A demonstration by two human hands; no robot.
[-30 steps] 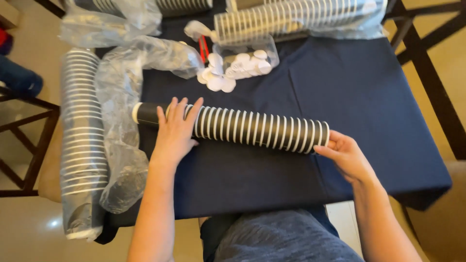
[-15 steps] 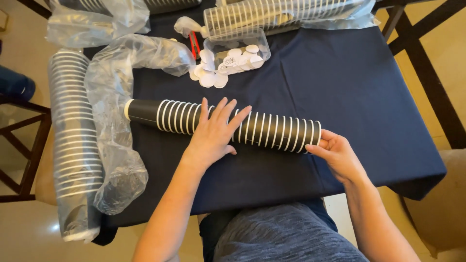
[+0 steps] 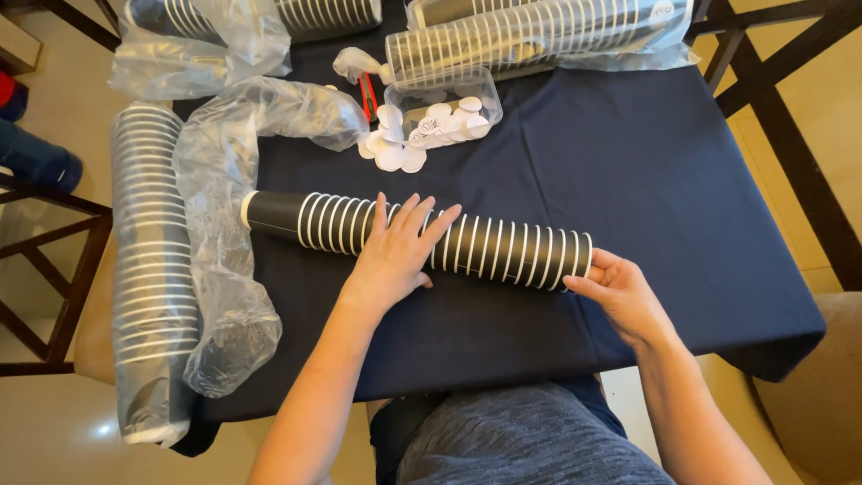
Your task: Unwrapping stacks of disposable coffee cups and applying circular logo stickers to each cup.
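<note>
While a long stack of black paper cups (image 3: 503,247) with white rims lies on its side across the middle of the bench (image 3: 664,189), two bare hands steady it. That bench is covered with a dark blue cloth. Flat on top of the stack near its middle rests the left hand (image 3: 395,256), its fingers (image 3: 431,220) spread and pointing away from the person. At the stack's right end, the right hand (image 3: 620,292) cups the open mouth of the last cup, fingers curled loosely against the rim and thumb below.

Just past the stack's left end lies a crumpled clear plastic sleeve (image 3: 224,224), which trails down toward the near edge of the bench. Left of it, along the bench's edge, another stack of cups (image 3: 148,269) lies still wrapped in plastic. Beyond the hands, a small clear container (image 3: 440,112) holds white round discs (image 3: 395,153), some spilled onto the cloth. A red object (image 3: 366,94) sits beside it. Two more wrapped cup stacks (image 3: 539,31) lie along the far edge.
</note>
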